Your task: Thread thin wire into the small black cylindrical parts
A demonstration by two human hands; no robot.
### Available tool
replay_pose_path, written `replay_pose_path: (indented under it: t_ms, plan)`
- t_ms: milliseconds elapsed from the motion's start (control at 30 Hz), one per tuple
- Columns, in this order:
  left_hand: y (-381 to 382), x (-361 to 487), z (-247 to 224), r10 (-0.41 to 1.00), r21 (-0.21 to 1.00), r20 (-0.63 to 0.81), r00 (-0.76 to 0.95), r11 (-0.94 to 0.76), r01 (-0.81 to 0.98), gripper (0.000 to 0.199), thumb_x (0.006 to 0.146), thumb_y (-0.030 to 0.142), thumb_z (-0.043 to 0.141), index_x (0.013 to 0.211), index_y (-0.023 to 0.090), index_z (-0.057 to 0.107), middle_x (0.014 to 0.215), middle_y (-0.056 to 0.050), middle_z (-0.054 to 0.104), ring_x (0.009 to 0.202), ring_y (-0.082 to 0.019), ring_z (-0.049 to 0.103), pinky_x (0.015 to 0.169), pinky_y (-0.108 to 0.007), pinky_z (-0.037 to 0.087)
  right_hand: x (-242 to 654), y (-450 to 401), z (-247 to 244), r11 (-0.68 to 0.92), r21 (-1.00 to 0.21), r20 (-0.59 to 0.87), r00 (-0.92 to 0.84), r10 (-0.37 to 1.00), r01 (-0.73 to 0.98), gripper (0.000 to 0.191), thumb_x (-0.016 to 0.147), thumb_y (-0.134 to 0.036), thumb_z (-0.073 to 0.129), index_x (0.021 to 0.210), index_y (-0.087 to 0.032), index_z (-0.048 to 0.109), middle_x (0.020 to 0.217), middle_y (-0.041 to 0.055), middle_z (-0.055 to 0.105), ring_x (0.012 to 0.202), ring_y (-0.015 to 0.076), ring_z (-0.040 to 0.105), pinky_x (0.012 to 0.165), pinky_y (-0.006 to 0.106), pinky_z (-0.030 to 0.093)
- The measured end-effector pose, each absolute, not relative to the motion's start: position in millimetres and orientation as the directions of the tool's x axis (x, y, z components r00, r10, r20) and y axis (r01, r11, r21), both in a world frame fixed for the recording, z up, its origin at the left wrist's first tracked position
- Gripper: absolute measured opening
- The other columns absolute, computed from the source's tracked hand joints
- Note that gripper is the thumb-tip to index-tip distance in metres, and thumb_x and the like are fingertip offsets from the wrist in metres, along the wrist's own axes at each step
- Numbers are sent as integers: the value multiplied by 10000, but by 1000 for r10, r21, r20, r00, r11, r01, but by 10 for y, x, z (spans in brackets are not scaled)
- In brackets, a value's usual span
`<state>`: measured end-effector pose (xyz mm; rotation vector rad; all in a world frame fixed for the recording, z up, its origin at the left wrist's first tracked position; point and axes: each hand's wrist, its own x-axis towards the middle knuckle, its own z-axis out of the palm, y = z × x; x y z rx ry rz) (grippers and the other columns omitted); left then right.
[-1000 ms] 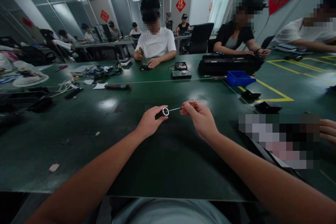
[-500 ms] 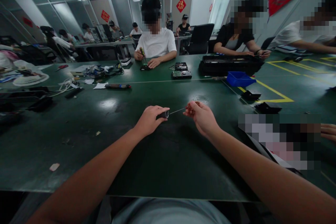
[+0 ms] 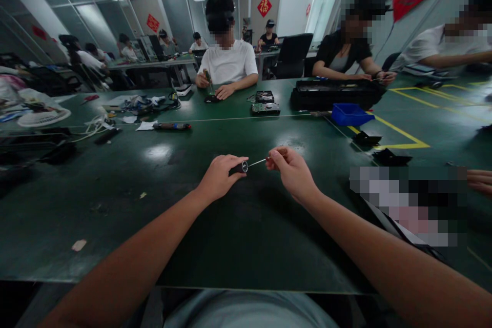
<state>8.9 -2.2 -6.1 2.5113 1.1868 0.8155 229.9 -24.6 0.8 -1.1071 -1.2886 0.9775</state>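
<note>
Between the thumb and fingers of my left hand (image 3: 218,177) is a small black cylinder (image 3: 239,167), its round end facing right. My right hand (image 3: 290,168) is closed around the handle of a screwdriver (image 3: 257,162). The thin metal shaft points left and its tip reaches the cylinder's round end; whether it sits in a screw is too small to tell. Most of the handle is hidden by my fingers. Both hands are raised over the green table (image 3: 246,236).
Ahead lie a pen-shaped power tool (image 3: 172,126), circuit-board drives (image 3: 265,108), a blue bin (image 3: 351,114) and a long black casing (image 3: 338,95). Black scraps (image 3: 392,157) lie to the right. Across the table a person (image 3: 228,64) works with a screwdriver; another person's hand (image 3: 479,179) shows at right.
My right hand has turned, its fingers shifting around the screwdriver handle, and sits slightly further left. My left hand and the cylinder have barely moved.
</note>
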Motion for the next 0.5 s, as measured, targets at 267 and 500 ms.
replay_pose_path:
  t_ms: [267, 500]
  plan:
    - [-20, 90, -81, 794, 432, 345, 501, -608, 667, 435, 896, 256, 687, 1324, 273, 610, 1201, -53, 680, 1119, -242, 592, 1004, -451, 424, 2292, -256, -13, 180, -981, 188, 124, 974, 71, 252, 889, -450, 577, 893, -199, 599, 780, 22, 647, 694, 158, 608, 685, 331, 505]
    - [-6, 76, -102, 807, 444, 325, 493, -590, 674, 429, 901, 275, 676, 1325, 268, 611, 1208, -55, 674, 1125, -249, 588, 1012, -463, 419, 2307, -294, 40, 335, -932, 353, 138, 925, 136, 224, 935, -437, 533, 913, -219, 581, 814, 25, 648, 744, 172, 622, 733, 344, 513]
